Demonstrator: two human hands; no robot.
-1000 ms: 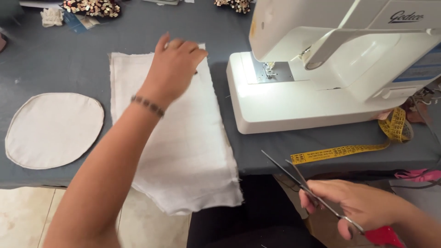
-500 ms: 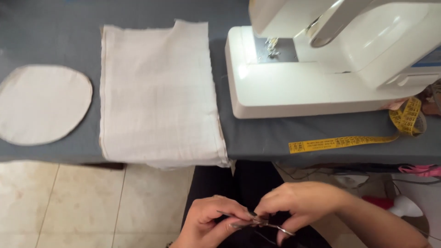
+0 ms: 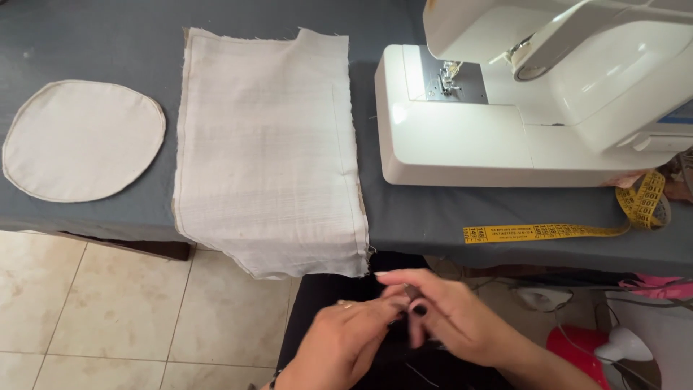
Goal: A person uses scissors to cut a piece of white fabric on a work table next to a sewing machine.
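My left hand (image 3: 339, 345) and my right hand (image 3: 451, 318) meet over my dark lap, just below the table's front edge. Their fingertips pinch the same small dark object (image 3: 411, 292), which is mostly hidden by the fingers, so I cannot tell what it is. A rectangular stack of off-white cloth (image 3: 267, 144) lies on the grey table (image 3: 419, 217) right above the hands, its near end hanging over the edge. Neither hand touches the cloth.
A round off-white cloth piece (image 3: 83, 141) lies at the table's left. A white sewing machine (image 3: 505, 130) stands at the right, with a yellow measuring tape (image 3: 541, 232) in front of it. A red object (image 3: 577, 347) sits on the tiled floor at the lower right.
My left hand came off the cloth and dropped to my lap to join the right hand, which held scissors a second ago. The view has tilted down and closer to the table.
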